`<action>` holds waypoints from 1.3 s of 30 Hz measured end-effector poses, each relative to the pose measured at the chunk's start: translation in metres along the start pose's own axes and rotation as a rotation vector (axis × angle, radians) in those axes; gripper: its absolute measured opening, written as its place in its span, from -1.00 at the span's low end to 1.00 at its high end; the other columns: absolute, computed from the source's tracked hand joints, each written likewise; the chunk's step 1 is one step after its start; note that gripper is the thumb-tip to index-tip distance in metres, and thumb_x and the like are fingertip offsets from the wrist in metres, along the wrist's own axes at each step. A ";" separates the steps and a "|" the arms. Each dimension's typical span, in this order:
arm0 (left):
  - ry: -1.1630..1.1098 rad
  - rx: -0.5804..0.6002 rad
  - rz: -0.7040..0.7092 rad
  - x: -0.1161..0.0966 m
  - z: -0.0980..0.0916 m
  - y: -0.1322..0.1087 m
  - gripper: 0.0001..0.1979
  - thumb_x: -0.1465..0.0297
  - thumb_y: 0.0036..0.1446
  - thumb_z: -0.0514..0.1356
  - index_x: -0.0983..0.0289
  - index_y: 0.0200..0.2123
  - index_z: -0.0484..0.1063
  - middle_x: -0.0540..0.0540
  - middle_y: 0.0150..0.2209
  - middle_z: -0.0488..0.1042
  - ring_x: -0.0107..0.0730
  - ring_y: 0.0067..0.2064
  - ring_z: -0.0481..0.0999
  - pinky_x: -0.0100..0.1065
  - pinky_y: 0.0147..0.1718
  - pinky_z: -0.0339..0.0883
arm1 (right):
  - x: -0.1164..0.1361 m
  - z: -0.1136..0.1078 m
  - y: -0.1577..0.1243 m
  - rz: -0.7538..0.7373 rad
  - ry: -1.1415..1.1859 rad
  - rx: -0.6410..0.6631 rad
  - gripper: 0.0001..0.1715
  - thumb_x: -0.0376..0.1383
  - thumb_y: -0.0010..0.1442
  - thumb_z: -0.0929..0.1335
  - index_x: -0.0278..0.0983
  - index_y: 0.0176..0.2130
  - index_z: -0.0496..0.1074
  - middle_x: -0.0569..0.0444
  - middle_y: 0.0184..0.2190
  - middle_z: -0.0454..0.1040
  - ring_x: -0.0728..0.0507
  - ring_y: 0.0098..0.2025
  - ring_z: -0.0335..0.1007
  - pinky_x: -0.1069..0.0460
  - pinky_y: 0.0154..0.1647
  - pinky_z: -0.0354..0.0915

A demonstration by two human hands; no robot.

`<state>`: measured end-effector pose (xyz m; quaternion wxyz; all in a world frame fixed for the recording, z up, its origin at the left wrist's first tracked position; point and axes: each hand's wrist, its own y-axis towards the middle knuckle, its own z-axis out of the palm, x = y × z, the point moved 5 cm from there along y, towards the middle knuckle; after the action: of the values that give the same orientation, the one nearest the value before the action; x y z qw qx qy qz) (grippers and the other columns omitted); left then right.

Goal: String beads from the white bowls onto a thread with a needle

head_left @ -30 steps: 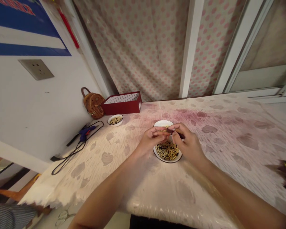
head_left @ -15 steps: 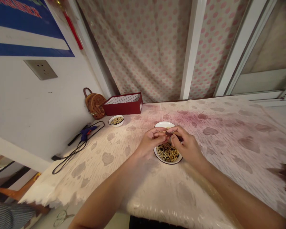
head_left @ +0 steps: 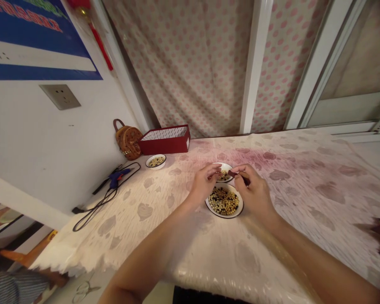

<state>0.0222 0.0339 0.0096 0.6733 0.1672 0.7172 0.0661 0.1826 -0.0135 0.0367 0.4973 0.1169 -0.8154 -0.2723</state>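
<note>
And there, the left hand has just come off the small dark-brown elongated piece, leaving it pinched in the right hand alone, just above the right side of two round white black-rimmed bowls, the nearer bowl and the farther bowl, both holding yellow-and-black beads. The left fingers curl loosely; whether they grip anything tiny, I can't tell.

1 head-worn camera looks forward and down across the table.
</note>
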 end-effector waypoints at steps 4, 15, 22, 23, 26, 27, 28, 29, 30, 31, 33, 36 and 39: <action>0.257 0.028 0.066 -0.007 -0.002 -0.006 -0.72 0.55 0.21 0.17 0.25 -0.04 0.55 0.17 -0.01 0.62 -0.26 -0.04 0.61 -0.21 0.02 0.48 | 0.001 -0.003 0.001 0.011 -0.004 -0.012 -0.84 -0.26 0.24 0.25 -0.16 -0.18 0.39 0.08 -0.37 0.63 -0.16 -0.41 0.54 -0.02 -0.37 0.29; 0.905 0.438 0.110 -0.037 0.016 -0.038 -0.74 0.47 0.08 0.33 0.21 -0.12 0.60 0.06 -0.12 0.67 -0.20 -0.09 0.62 -0.25 -0.05 0.43 | 0.001 -0.002 0.001 0.023 -0.001 -0.023 -0.84 -0.29 0.24 0.25 -0.19 -0.19 0.40 0.08 -0.36 0.64 -0.13 -0.41 0.52 0.00 -0.35 0.26; 0.833 0.390 0.072 -0.031 0.016 -0.037 -0.80 0.57 0.11 0.25 0.22 -0.25 0.61 0.03 -0.24 0.67 -0.30 -0.24 0.61 -0.31 -0.18 0.42 | 0.004 -0.002 0.001 0.008 0.002 -0.022 -0.84 -0.29 0.24 0.26 -0.19 -0.19 0.40 0.10 -0.40 0.62 -0.12 -0.42 0.51 0.02 -0.38 0.24; 0.798 0.365 0.059 -0.031 0.014 -0.037 -0.81 0.56 0.11 0.25 0.22 -0.25 0.61 0.03 -0.25 0.67 -0.31 -0.25 0.61 -0.31 -0.19 0.42 | 0.004 -0.002 0.001 0.006 0.001 -0.024 -0.84 -0.29 0.24 0.26 -0.19 -0.18 0.40 0.10 -0.39 0.62 -0.12 -0.42 0.51 0.02 -0.37 0.25; 0.601 0.296 0.032 -0.027 0.010 -0.035 -0.84 0.54 0.13 0.27 0.22 -0.24 0.60 0.04 -0.26 0.66 -0.33 -0.24 0.60 -0.31 -0.18 0.42 | 0.003 -0.002 0.000 0.006 0.000 -0.025 -0.84 -0.29 0.24 0.26 -0.19 -0.18 0.41 0.10 -0.41 0.62 -0.12 -0.44 0.50 0.02 -0.38 0.25; 0.487 0.275 0.023 -0.026 0.008 -0.034 -0.85 0.53 0.14 0.26 0.23 -0.24 0.59 0.04 -0.26 0.65 -0.34 -0.23 0.60 -0.31 -0.17 0.42 | 0.003 -0.002 0.000 0.005 0.003 -0.022 -0.84 -0.30 0.24 0.26 -0.19 -0.18 0.41 0.10 -0.41 0.61 -0.12 -0.44 0.50 0.02 -0.38 0.25; 0.356 0.251 0.007 -0.025 0.006 -0.033 -0.86 0.53 0.15 0.26 0.24 -0.23 0.58 0.06 -0.25 0.65 -0.35 -0.22 0.60 -0.32 -0.15 0.43 | 0.002 -0.002 0.000 0.001 0.009 -0.015 -0.84 -0.29 0.24 0.26 -0.19 -0.18 0.40 0.10 -0.42 0.61 -0.12 -0.43 0.51 0.02 -0.38 0.25; 0.220 0.223 -0.019 -0.023 0.004 -0.031 -0.86 0.52 0.15 0.27 0.25 -0.22 0.57 0.07 -0.24 0.64 -0.36 -0.20 0.60 -0.31 -0.12 0.44 | 0.002 -0.001 0.000 -0.004 0.017 -0.005 -0.84 -0.29 0.24 0.26 -0.19 -0.18 0.40 0.10 -0.42 0.60 -0.12 -0.42 0.51 0.02 -0.38 0.25; 0.093 0.196 -0.052 -0.021 0.002 -0.029 -0.86 0.51 0.14 0.29 0.27 -0.20 0.56 0.09 -0.22 0.64 -0.36 -0.19 0.61 -0.30 -0.09 0.44 | 0.002 0.000 0.000 -0.011 0.026 0.007 -0.84 -0.29 0.25 0.26 -0.19 -0.18 0.40 0.11 -0.42 0.60 -0.12 -0.42 0.52 0.02 -0.38 0.26; -0.017 0.172 -0.090 -0.019 -0.001 -0.028 -0.83 0.49 0.12 0.33 0.28 -0.18 0.55 0.11 -0.21 0.64 -0.36 -0.17 0.61 -0.28 -0.06 0.44 | 0.002 0.002 -0.001 -0.016 0.035 0.019 -0.84 -0.29 0.25 0.25 -0.19 -0.17 0.40 0.11 -0.42 0.59 -0.12 -0.42 0.52 0.02 -0.37 0.26; -0.189 0.140 -0.165 -0.016 -0.005 -0.026 -0.75 0.44 0.07 0.41 0.30 -0.14 0.55 0.13 -0.19 0.65 -0.35 -0.15 0.62 -0.23 0.01 0.44 | 0.003 0.004 -0.001 -0.022 0.049 0.048 -0.84 -0.29 0.26 0.25 -0.18 -0.17 0.39 0.12 -0.43 0.58 -0.11 -0.42 0.52 0.02 -0.37 0.27; -0.368 0.104 -0.261 -0.013 -0.008 -0.025 -0.62 0.34 -0.03 0.50 0.28 -0.13 0.55 0.12 -0.17 0.66 -0.35 -0.15 0.62 -0.18 0.06 0.42 | 0.004 0.007 -0.002 -0.039 0.061 0.092 -0.85 -0.28 0.27 0.25 -0.18 -0.16 0.38 0.13 -0.43 0.57 -0.11 -0.42 0.51 0.02 -0.38 0.29; -0.462 0.069 -0.320 -0.010 -0.009 -0.026 -0.55 0.34 -0.11 0.55 0.28 -0.13 0.57 0.10 -0.20 0.66 -0.35 -0.16 0.63 -0.14 0.11 0.40 | 0.006 0.010 -0.003 -0.060 0.082 0.135 -0.84 -0.28 0.28 0.25 -0.17 -0.15 0.38 0.13 -0.42 0.57 -0.12 -0.41 0.51 0.02 -0.37 0.29</action>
<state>0.0100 0.0078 0.0116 0.8147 0.0854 0.5638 -0.1055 0.1706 -0.0154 0.0354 0.5128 0.1854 -0.8070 -0.2266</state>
